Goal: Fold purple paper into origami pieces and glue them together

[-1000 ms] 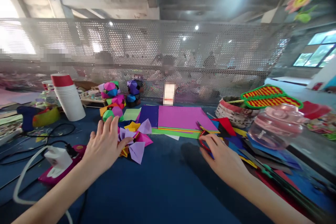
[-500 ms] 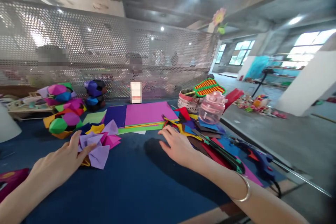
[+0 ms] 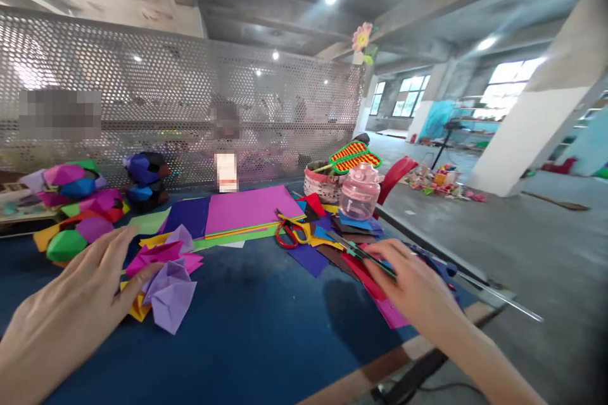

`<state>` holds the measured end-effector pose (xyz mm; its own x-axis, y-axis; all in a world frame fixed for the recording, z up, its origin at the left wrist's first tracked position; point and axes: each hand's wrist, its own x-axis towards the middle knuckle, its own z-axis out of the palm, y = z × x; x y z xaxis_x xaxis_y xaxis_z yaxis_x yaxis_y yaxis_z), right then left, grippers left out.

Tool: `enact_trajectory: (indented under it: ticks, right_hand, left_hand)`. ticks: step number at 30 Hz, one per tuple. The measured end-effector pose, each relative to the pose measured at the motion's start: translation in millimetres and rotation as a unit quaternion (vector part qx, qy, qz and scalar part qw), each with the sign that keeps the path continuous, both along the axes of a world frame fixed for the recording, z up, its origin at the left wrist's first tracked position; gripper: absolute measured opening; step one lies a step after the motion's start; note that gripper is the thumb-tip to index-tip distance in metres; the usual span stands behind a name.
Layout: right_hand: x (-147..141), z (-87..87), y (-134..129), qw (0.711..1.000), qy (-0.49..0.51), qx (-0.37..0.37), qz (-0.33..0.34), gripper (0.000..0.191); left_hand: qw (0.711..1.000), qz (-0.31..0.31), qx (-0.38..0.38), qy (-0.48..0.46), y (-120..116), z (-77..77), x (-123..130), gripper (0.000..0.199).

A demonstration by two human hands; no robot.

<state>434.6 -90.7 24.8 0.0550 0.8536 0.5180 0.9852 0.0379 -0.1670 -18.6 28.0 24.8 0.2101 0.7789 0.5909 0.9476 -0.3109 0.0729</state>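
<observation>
Lying on the blue counter near its left side: a cluster of folded paper flowers, pointed petals in lilac, magenta and yellow, the largest lilac fold jutting toward the near edge. Resting against that cluster, the left hand, palm down, fingers spread and loose, thumb tip touching a lilac petal, nothing clenched.

Reaching over a heap of loose paper scraps at the counter's right edge: the right hand, fingers curved down onto a long green-handled utility knife lying slantwise across red and dark sheets. Touching it, fingertips on its near end; whether actually gripping it, impossible to tell.

Sitting just left of the scraps: red-and-yellow-handled scissors, blades pointing away, partly overlapping the corner of a neat stack of coloured sheets, magenta on top, green and orange edges peeking out below, dark purple alongside.

Standing behind the scraps: a clear pink lidded jar, and beside it a woven basket with a green-rimmed patterned fan poking out. Piling up at the far left: faceted paper balls in green, magenta, purple and orange, with a dark purple one further back against the perforated metal screen.
</observation>
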Motion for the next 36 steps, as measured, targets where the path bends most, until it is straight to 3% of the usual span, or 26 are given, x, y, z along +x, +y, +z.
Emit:
enact_trajectory:
  ticks: [4, 5, 8, 12, 18, 24, 29, 36]
  right_hand:
    - [72, -18.7, -34, 0.976, -0.026, 0.006, -0.217, 0.029]
    - [87, -25.3, -41, 0.966, -0.029, 0.006, -0.257, 0.031]
    - [118, -43.0, -56, 0.954, -0.002, -0.024, -0.299, 0.040]
    - [126, -50.6, -59, 0.946, 0.074, -0.089, -0.304, 0.051]
    - [114, -51.6, -48, 0.949, 0.100, -0.072, -0.289, 0.063]
    - [120, -60.7, -45, 0.951, 0.085, -0.050, -0.292, 0.065]
    - [110, -58.4, -38, 0.952, 0.014, -0.059, -0.301, 0.067]
    - [97, -54.5, -30, 0.939, -0.011, -0.046, -0.339, 0.051]
  left_hand:
    - [0.995, -0.088, -0.023, 0.040, -20, 4.5, 49, 0.042]
    - [0.989, -0.139, -0.008, 0.053, -24, 2.5, 64, 0.041]
    - [0.966, -0.244, -0.046, 0.076, -32, -4.5, 110, 0.032]
    - [0.927, -0.341, -0.118, 0.104, -28, -2.4, 165, 0.023]
    - [0.905, -0.362, -0.178, 0.137, 0, 5.3, 229, 0.018]
    - [0.907, -0.344, -0.195, 0.147, 40, 10.0, 271, 0.021]
    - [0.908, -0.327, -0.220, 0.143, 69, 9.4, 292, 0.017]
    - [0.908, -0.324, -0.218, 0.151, 79, -4.1, 300, 0.029]
